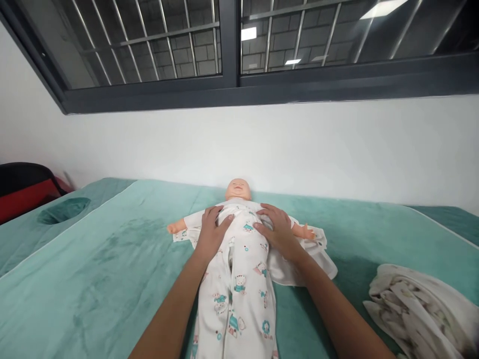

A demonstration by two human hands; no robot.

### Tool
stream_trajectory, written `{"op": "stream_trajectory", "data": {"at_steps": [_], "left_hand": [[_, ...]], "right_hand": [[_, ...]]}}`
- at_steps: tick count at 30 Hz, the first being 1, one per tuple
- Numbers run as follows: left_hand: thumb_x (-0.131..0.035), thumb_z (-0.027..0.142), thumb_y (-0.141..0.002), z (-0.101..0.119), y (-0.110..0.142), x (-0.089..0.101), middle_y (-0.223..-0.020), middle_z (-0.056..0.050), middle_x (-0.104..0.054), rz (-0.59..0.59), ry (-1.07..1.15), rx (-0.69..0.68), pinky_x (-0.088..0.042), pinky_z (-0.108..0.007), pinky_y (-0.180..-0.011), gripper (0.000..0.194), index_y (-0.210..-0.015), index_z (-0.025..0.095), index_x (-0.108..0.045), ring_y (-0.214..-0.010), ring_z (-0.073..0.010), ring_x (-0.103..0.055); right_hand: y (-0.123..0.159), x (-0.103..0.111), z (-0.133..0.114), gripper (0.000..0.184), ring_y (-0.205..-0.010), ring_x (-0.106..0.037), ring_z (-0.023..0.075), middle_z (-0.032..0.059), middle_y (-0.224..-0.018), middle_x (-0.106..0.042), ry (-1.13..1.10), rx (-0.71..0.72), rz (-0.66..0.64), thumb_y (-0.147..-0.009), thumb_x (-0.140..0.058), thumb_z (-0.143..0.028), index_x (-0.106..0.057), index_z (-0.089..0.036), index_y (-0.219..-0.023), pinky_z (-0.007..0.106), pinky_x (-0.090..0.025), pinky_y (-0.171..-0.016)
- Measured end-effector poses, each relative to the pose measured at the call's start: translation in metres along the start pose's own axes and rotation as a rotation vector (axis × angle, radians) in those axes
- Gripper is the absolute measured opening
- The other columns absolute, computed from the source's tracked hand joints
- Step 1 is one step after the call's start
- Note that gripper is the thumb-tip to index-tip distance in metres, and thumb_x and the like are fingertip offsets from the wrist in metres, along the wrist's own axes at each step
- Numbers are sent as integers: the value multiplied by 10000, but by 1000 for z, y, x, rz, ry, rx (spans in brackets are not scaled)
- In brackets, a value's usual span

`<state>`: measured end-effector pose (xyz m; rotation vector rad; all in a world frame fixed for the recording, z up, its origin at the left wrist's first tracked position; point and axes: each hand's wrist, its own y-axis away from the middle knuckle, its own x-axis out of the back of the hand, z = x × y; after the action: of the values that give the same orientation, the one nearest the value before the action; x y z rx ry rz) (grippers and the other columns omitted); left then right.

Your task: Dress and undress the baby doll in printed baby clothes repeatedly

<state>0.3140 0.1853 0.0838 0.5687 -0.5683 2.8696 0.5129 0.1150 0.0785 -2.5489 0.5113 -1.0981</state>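
A baby doll (238, 189) lies on its back in the middle, its head towards the wall and its arms stretched to the sides. White baby trousers (241, 284) with a teal and pink animal print cover its legs and reach up its body. My left hand (213, 232) rests on the left side of the trousers' upper part, thumb apart from the fingers. On the other side my right hand (277, 229) lies likewise, fingers spread over the cloth. A white printed baby top (314, 259) lies partly under the doll, spread out at the right.
A teal covered massage bed (112, 264) with a face hole (63, 210) supports the doll. At the lower right lies a crumpled white patterned cloth (422, 309). A black and red item (28, 189) stands at the far left. Behind is a white wall (262, 144) under a dark-framed window (231, 89).
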Motion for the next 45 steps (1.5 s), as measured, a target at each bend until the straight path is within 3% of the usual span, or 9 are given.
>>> {"op": "stream_trajectory", "data": {"at_steps": [6, 11, 15, 20, 26, 32, 38, 42, 45], "left_hand": [[-452, 387, -919, 0, 2, 3, -1020, -43, -573, 71, 32, -94, -404, -340, -903, 219, -989, 218, -571, -992, -183, -517], [-541, 423, -863, -1, 8, 13, -862, -14, -574, 72, 18, -105, -419, -317, -803, 213, -894, 214, -567, -857, -174, -530], [-569, 428, -838, 0, 13, 26, -881, -11, -591, -75, -6, -122, -410, -316, -826, 214, -837, 214, -560, -879, -176, -534], [-623, 483, -778, 1, 21, 53, -1001, -23, -584, -330, -66, -36, -416, -322, -819, 316, -944, 220, -568, -934, -207, -532], [-739, 476, -658, -5, 37, 82, -1102, -17, -557, -593, 33, 63, -441, -293, -791, 616, -1180, 243, -512, -964, -216, -541], [-669, 378, -713, -15, 62, 72, -932, -20, -556, -355, -7, -52, -418, -277, -743, 234, -803, 189, -564, -885, -194, -527], [-559, 290, -747, -19, 84, 57, -619, 47, -478, -98, -109, 63, -332, -255, -619, 141, -665, 207, -480, -658, -149, -465], [-558, 339, -772, -11, 93, 64, -740, 31, -553, -130, -39, 73, -383, -261, -667, 139, -780, 208, -513, -732, -161, -512], [-617, 432, -758, -5, 104, 80, -964, -12, -605, -299, 113, 68, -435, -285, -752, 355, -1020, 205, -537, -866, -187, -556]], "right_hand": [[-4, 3, 0, 202, -1225, -402, 274, 34, -1255, -508, -76, -61, -19, -773, -658, -450, -609, -261, -827, 481, -214, -1052], [-2, 3, -3, 282, -1057, -460, 234, 36, -1018, -518, -241, -27, 23, -754, -688, -398, -496, -216, -656, 370, -336, -925], [5, 3, -5, 302, -772, -456, 155, -11, -807, -485, -551, -66, -33, -772, -663, -325, -418, -209, -641, 293, -359, -721], [13, 1, -1, 320, -546, -328, 109, -60, -604, -399, -848, -250, -110, -759, -671, -363, -402, -216, -668, 247, -251, -526], [23, 14, -7, 283, -604, -365, 112, -49, -677, -430, -509, -183, -292, -794, -630, -438, -479, -207, -731, 239, -294, -555], [47, 28, -27, 326, -646, -464, 147, -16, -727, -566, -269, -231, -553, -690, -719, -444, -626, -196, -879, 255, -351, -574], [83, 9, -52, 324, -617, -438, 147, -27, -605, -506, -317, -308, -252, -759, -609, -468, -548, -182, -620, 268, -327, -575], [100, 1, -58, 265, -670, -449, 152, -32, -652, -488, -357, -324, -65, -779, -575, -431, -507, -195, -678, 265, -355, -611], [113, 5, -57, 264, -738, -483, 163, -23, -762, -536, -347, -234, -135, -786, -587, -457, -554, -199, -832, 270, -385, -666]]}}
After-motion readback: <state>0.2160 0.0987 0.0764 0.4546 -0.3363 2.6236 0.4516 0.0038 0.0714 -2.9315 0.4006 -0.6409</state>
